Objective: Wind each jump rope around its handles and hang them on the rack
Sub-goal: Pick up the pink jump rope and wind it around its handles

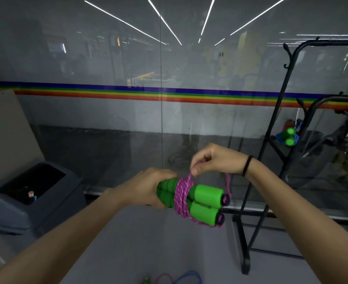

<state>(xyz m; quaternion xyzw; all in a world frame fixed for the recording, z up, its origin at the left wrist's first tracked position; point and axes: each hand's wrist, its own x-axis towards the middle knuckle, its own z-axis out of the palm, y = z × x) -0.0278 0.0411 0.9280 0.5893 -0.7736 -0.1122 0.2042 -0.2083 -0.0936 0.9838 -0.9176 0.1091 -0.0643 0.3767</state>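
My left hand grips the two green foam handles of a jump rope, held side by side and pointing right. Pink rope is coiled several times around their middle. My right hand pinches a loop of that pink rope just above the coil, and a slack strand hangs down past the handle ends. The black metal rack stands to the right. A blue rope wound on green handles hangs in the rack.
A glass wall with a rainbow stripe runs straight ahead. A grey lidded bin sits at the left. More rope loops, red and blue, lie on the floor at the bottom edge.
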